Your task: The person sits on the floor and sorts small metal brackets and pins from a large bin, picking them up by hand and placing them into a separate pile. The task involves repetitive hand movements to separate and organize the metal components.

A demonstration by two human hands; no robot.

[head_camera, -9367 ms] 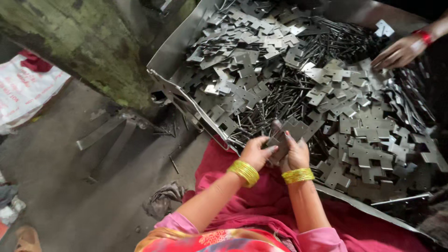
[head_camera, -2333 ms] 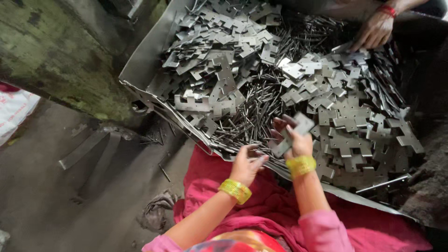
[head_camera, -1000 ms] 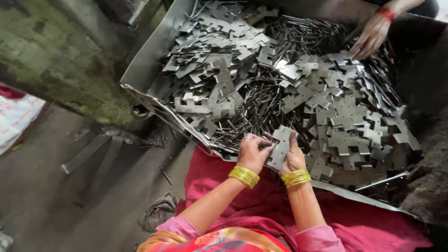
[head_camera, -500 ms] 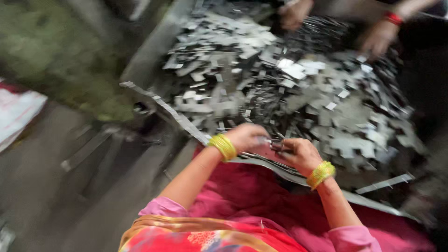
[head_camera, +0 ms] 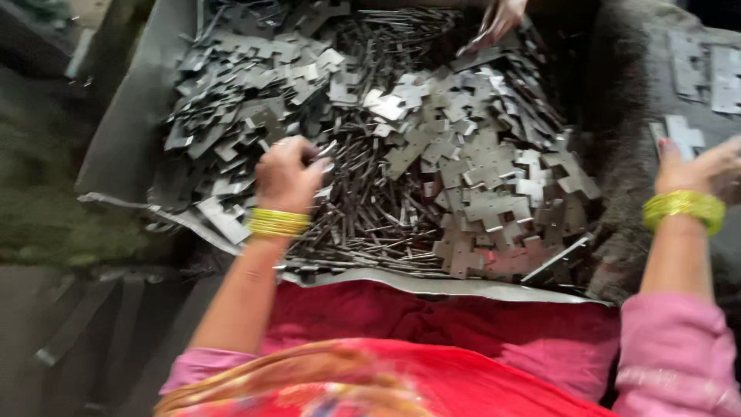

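curling shut over thin metal pins (head_camera: 363, 208) in the tray (head_camera: 116, 147), the left hand (head_camera: 287, 174); the right hand (head_camera: 698, 170), far right, spread near a cross-shaped plate (head_camera: 679, 135).

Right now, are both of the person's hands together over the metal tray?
No, only the left hand is over the tray; the right hand is off to its right side.

Cross-shaped plates (head_camera: 494, 205) lie right in the tray (head_camera: 116, 147), thin rods (head_camera: 370, 208) in the middle, more plates left.
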